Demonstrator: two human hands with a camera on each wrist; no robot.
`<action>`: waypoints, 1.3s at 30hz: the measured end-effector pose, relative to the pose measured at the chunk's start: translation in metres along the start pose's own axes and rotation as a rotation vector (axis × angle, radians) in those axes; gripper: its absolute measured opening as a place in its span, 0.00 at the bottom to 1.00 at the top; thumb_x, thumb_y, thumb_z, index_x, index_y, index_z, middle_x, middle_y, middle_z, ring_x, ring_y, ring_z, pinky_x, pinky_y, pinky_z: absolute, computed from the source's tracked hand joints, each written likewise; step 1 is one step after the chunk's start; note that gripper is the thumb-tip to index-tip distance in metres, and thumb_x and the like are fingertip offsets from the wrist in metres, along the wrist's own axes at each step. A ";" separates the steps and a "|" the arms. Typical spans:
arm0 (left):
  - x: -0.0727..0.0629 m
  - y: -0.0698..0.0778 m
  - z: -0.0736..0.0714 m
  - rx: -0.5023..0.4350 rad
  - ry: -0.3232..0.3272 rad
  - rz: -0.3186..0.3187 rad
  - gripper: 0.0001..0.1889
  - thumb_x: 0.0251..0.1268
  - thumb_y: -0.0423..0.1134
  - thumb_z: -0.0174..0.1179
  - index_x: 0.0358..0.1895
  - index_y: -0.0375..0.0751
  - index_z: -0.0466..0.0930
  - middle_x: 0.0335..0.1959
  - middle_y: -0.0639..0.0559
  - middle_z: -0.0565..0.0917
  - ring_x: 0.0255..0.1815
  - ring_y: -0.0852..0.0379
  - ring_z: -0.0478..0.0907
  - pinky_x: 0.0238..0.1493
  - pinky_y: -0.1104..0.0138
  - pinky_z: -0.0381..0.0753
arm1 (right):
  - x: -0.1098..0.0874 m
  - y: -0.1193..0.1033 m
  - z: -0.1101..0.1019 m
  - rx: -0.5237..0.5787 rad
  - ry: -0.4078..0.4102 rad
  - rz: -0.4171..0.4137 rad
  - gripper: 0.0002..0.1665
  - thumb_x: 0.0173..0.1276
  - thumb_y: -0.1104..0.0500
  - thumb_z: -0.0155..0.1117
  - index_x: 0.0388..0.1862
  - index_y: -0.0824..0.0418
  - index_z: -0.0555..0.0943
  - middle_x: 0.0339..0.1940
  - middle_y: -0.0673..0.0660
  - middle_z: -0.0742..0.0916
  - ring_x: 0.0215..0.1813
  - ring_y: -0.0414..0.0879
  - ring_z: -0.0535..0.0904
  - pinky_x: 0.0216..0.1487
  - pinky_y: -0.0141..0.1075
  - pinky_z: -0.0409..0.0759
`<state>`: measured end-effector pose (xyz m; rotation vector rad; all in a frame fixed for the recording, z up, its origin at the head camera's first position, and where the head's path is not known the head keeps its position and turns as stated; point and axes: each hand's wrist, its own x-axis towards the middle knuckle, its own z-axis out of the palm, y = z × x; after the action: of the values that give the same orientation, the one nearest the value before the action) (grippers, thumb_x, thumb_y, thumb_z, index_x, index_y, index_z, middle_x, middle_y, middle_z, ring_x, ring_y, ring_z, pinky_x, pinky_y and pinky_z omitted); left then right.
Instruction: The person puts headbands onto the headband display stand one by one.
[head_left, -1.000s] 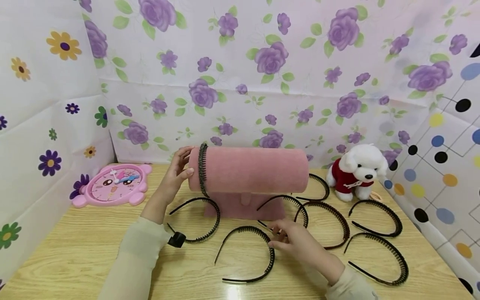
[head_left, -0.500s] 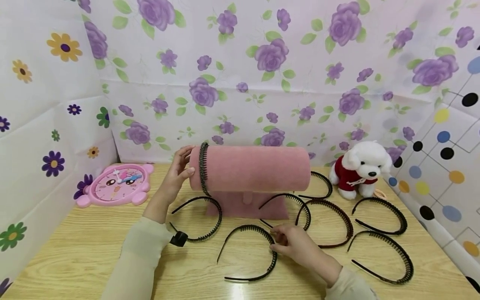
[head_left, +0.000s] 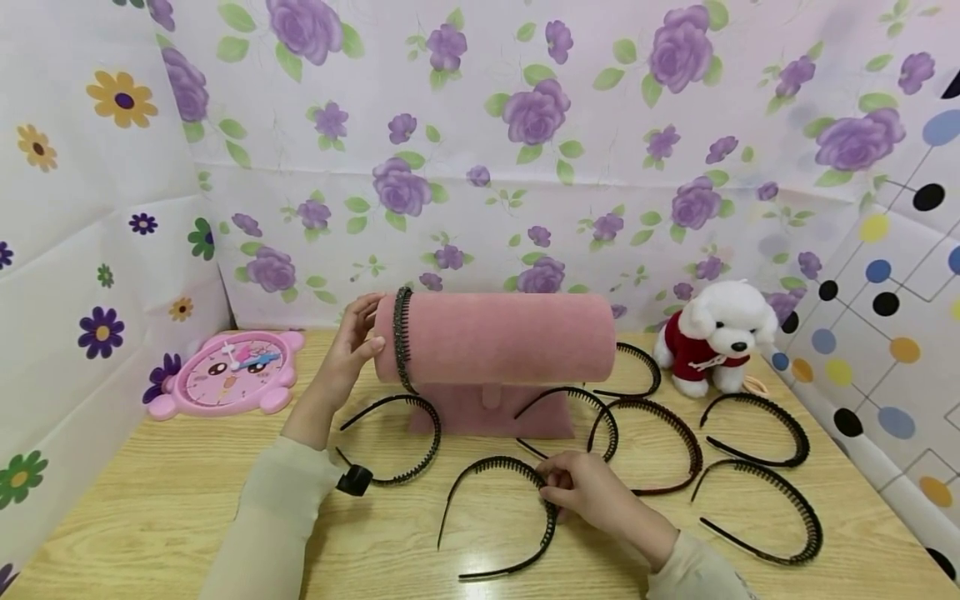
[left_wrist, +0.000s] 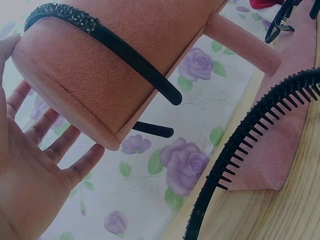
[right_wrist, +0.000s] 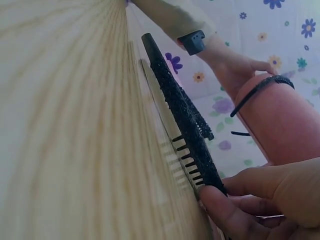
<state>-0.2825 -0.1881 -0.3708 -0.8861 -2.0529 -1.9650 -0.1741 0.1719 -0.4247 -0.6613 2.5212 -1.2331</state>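
My left hand [head_left: 347,354] holds the left end of a pink cylindrical headband stand [head_left: 510,337], thumb in front and fingers behind. The left wrist view shows its fingertips at the rim of the stand's end. A glittery dark headband [head_left: 402,337] with teeth sits round the stand beside that hand. My right hand [head_left: 588,496] pinches a black toothed headband [head_left: 553,529] at its curved right side, between thumb and fingers. In the right wrist view this headband [right_wrist: 182,115] is close to the tabletop; whether it touches is unclear.
Another black headband [head_left: 435,442] lies in front of the stand's left side. Several more, including a dark reddish headband [head_left: 690,442], lie at right. A white plush dog [head_left: 720,333] sits back right; a pink toy clock [head_left: 232,372] lies at left on the wooden table [head_left: 150,500].
My right hand has closed on the black headband's right side, and the headband has shifted slightly toward me and to the right. The left hand stays on the stand.
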 end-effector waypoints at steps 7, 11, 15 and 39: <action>-0.001 0.001 -0.001 -0.014 0.000 0.006 0.29 0.69 0.37 0.47 0.73 0.52 0.53 0.68 0.58 0.63 0.67 0.59 0.63 0.58 0.72 0.71 | 0.000 -0.002 -0.001 0.067 -0.001 -0.006 0.16 0.64 0.66 0.63 0.49 0.72 0.79 0.31 0.57 0.82 0.25 0.37 0.78 0.25 0.33 0.82; -0.001 0.001 -0.002 -0.014 0.003 0.004 0.29 0.69 0.36 0.47 0.73 0.51 0.53 0.68 0.58 0.63 0.66 0.59 0.63 0.58 0.71 0.71 | 0.000 -0.003 -0.002 0.127 -0.010 -0.021 0.16 0.64 0.66 0.63 0.49 0.73 0.77 0.35 0.60 0.82 0.29 0.37 0.78 0.26 0.34 0.82; -0.002 0.002 -0.002 -0.008 0.005 0.005 0.29 0.69 0.36 0.47 0.73 0.50 0.53 0.68 0.58 0.63 0.66 0.59 0.63 0.58 0.71 0.70 | -0.001 -0.004 -0.004 0.156 -0.036 -0.019 0.16 0.65 0.66 0.62 0.50 0.73 0.76 0.37 0.63 0.83 0.29 0.38 0.80 0.27 0.36 0.83; -0.001 0.002 0.001 -0.011 0.013 -0.003 0.30 0.68 0.35 0.48 0.72 0.51 0.54 0.67 0.58 0.63 0.67 0.59 0.62 0.59 0.71 0.70 | -0.022 -0.031 -0.051 0.250 -0.089 -0.008 0.27 0.68 0.59 0.62 0.58 0.76 0.72 0.38 0.65 0.83 0.32 0.40 0.83 0.34 0.43 0.84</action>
<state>-0.2808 -0.1877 -0.3694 -0.8705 -2.0403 -1.9802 -0.1679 0.2009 -0.3684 -0.6507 2.2452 -1.4555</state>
